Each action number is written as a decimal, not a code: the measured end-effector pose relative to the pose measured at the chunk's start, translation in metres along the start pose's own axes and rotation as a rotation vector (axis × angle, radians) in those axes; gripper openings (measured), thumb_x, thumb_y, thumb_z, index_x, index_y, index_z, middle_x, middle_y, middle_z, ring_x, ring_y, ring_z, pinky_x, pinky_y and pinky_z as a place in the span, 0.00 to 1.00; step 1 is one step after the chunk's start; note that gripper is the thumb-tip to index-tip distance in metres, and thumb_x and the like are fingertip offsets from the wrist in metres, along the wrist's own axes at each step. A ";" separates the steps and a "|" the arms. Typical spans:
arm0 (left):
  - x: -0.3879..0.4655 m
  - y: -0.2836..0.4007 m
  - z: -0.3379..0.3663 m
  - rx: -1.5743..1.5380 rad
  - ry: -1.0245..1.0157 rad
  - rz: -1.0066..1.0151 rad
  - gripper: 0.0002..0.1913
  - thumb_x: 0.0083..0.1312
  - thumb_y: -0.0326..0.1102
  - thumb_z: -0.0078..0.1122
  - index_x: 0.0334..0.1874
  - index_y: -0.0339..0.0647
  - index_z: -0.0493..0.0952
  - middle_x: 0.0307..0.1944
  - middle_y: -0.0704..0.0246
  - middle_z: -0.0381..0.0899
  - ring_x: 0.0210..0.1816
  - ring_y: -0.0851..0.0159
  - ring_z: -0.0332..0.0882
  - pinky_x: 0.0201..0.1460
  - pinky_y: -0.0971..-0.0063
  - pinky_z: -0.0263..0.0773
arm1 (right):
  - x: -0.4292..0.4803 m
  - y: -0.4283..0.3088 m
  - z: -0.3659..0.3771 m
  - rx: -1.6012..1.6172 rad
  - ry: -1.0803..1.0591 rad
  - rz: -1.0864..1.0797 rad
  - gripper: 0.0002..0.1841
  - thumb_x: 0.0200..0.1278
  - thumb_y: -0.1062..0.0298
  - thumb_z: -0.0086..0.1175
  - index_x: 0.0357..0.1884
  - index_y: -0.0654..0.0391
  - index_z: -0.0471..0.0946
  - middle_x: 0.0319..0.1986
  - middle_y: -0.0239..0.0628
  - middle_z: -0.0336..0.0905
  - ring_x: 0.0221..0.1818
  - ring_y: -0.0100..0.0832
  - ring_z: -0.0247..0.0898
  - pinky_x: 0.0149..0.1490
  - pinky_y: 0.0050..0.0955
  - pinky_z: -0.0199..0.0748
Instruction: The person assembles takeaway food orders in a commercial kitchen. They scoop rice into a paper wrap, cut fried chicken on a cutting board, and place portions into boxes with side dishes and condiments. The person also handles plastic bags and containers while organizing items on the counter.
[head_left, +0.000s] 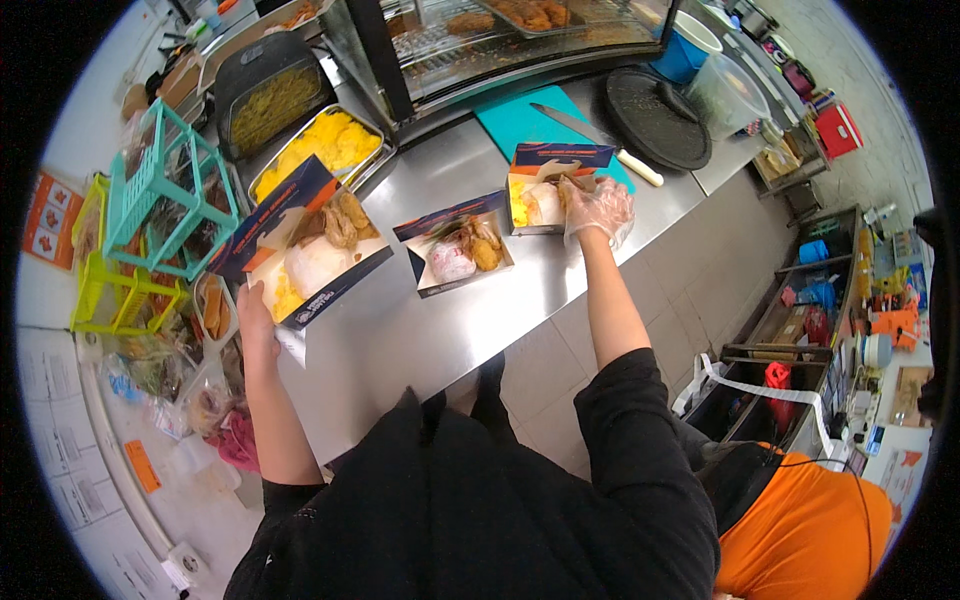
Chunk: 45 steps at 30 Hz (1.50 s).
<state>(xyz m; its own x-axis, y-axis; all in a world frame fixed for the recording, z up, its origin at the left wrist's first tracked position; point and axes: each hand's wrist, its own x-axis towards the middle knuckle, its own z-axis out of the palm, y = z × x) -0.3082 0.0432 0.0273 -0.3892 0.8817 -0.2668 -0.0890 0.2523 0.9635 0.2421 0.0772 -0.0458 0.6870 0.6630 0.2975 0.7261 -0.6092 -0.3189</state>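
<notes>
My bare left hand grips the near left side of a large open cardboard meal box. In that box are a white wrapped bundle, yellow food and brown fried pieces. A slip of paper shows beneath it. My right hand, in a clear plastic glove, reaches into the right meal box, its fingers on a brown fried piece. Yellow food and a white bundle lie beside it. Between my hands stands a smaller open meal box with a wrapped bundle and fried pieces.
The steel counter bears a turquoise cutting board, a knife and a black lid. A glass food warmer stands behind. At left are a tray of yellow food and a turquoise rack. Someone in orange is at right.
</notes>
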 end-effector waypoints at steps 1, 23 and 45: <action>-0.003 0.001 0.001 -0.014 0.015 0.002 0.25 0.75 0.37 0.48 0.69 0.27 0.63 0.55 0.58 0.76 0.52 0.65 0.79 0.54 0.72 0.74 | 0.005 -0.003 -0.002 -0.017 -0.030 -0.062 0.20 0.63 0.48 0.61 0.51 0.48 0.83 0.53 0.44 0.78 0.58 0.48 0.72 0.61 0.45 0.71; -0.014 -0.010 0.002 -0.108 0.116 -0.026 0.19 0.75 0.36 0.49 0.64 0.33 0.68 0.50 0.63 0.79 0.48 0.68 0.80 0.50 0.75 0.75 | -0.097 -0.091 -0.038 0.173 -0.312 -1.334 0.11 0.65 0.67 0.53 0.48 0.52 0.78 0.35 0.42 0.83 0.35 0.40 0.83 0.39 0.42 0.81; -0.026 -0.007 0.018 -0.117 0.189 0.023 0.18 0.76 0.36 0.49 0.63 0.33 0.69 0.50 0.64 0.79 0.49 0.71 0.76 0.53 0.76 0.72 | -0.026 -0.024 -0.007 0.074 0.278 -0.728 0.13 0.64 0.68 0.60 0.49 0.57 0.77 0.37 0.47 0.82 0.38 0.50 0.81 0.39 0.39 0.81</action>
<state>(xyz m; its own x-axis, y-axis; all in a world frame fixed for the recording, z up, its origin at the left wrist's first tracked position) -0.2808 0.0256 0.0269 -0.5563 0.7935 -0.2468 -0.1797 0.1751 0.9680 0.2073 0.0717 -0.0394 0.0282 0.7453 0.6661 0.9996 -0.0257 -0.0136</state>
